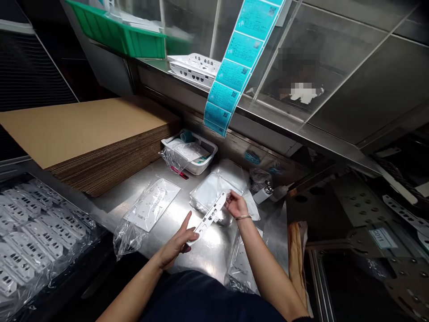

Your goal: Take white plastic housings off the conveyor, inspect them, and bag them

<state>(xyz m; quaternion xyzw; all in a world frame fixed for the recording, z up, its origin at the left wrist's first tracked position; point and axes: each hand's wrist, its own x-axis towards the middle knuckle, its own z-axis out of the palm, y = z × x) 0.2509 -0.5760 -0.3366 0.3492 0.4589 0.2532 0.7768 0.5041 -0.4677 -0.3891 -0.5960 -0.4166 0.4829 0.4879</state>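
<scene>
A stainless-steel tabletop point(209, 250) stands under a ledge where a green bin point(134, 42) sits, and a strip of blue labels point(231, 80) hangs down over the workspace. At the left a thick stack of cardboard point(100, 129) fills the back, with bagged white parts point(30, 237) packed in rows nearer the person.

The long, narrow white panel point(209, 218) is between the two hands, above the front part of the tabletop and slanting away to the right. The left hand point(181, 243) has its fingers closed on the near end, one digit lying on the upper face and another stretched out free. The right hand point(237, 205) has its fingers curled narrowly on the far end.

Around it lie white packets point(214, 188) just behind, a bagged white plate point(154, 203) to the left, and a white tray point(197, 169) farther back.

The panel looks like thin moulded plastic: light, stiff, probably a little slick on its smooth face. The row of cutouts likely makes the middle the weaker part, so the solid ends and long edges seem the best places to hold; a hard pinch or twist across the openings could flex or mark it.
</scene>
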